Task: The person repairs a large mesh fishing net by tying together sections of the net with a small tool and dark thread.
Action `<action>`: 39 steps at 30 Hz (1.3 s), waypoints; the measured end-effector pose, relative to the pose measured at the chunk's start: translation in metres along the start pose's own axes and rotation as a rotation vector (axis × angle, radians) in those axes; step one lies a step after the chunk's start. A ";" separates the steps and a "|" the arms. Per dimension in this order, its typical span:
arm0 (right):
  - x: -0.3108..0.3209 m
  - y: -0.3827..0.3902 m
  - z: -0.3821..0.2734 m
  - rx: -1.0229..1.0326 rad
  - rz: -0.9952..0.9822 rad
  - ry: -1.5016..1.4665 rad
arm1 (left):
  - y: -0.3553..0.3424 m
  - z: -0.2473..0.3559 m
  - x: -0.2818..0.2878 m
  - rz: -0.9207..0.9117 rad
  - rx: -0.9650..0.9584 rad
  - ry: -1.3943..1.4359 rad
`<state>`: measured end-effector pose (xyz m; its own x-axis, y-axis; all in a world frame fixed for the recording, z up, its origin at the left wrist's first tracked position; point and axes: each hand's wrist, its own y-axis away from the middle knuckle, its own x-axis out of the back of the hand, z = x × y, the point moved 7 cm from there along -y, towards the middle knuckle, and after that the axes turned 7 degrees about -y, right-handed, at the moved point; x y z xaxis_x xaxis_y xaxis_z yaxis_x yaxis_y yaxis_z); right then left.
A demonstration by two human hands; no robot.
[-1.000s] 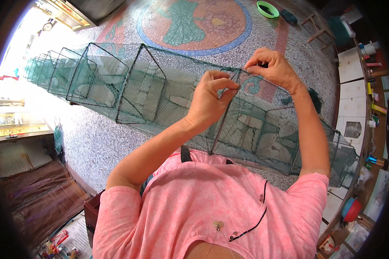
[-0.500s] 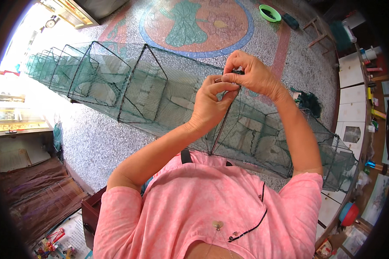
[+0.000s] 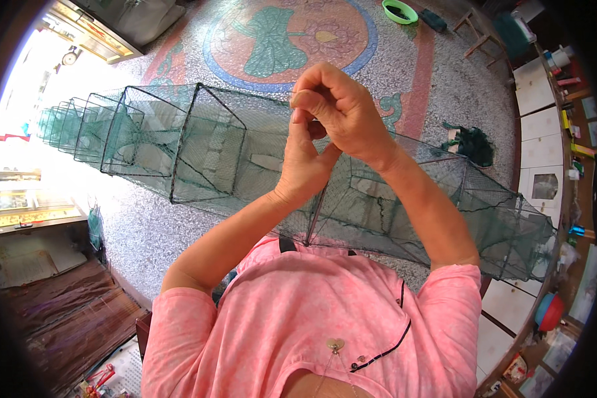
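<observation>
Your work piece, the long green net [image 3: 239,176], lies crosswise before you, from between 9 and 10 o'clock to between 3 and 4. Dark square frames [image 3: 185,142] along its length spread the mesh into an open tunnel, with the patterned floor [image 3: 139,229] showing through and beyond it.

Both your hands meet at 12 o'clock, over the net's far edge. Your left hand [image 3: 304,162] is below, beside the upper visible part of the near frame bar [image 3: 318,211]; it is judged to steady the bar there, but its fingertips are covered, so the state of that grip cannot be told. Your right hand [image 3: 343,118] crosses above, its grip pinched closed, thumb to forefinger; whether a strand lies between cannot be told. The close overlap presumably lets both sets of fingertips serve one small spot.

The bar's lower end comes down by the hem of your pink shirt [image 3: 312,298]; contact cannot be confirmed. Well apart from your hands: a dark green netting heap [image 3: 474,147] between 2 and 3 o'clock, and a light green basin [image 3: 410,14] at 1 o'clock.
</observation>
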<state>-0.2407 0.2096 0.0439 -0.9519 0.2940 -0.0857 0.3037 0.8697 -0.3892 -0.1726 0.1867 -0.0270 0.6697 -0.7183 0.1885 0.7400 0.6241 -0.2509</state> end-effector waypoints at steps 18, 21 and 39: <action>0.020 -0.015 -0.113 0.763 0.235 0.172 | -0.013 0.015 -0.005 -0.103 -0.181 -0.100; 0.021 -0.017 -0.118 0.943 0.251 0.407 | -0.014 0.016 -0.007 -0.135 -0.183 -0.084; 0.055 0.038 -0.032 -0.054 0.023 1.265 | -0.007 0.005 0.011 0.046 -0.017 -0.219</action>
<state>-0.2800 0.2718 0.0536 -0.2522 0.4554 0.8538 0.3491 0.8658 -0.3586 -0.1700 0.1764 -0.0188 0.7019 -0.6040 0.3775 0.7083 0.6480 -0.2801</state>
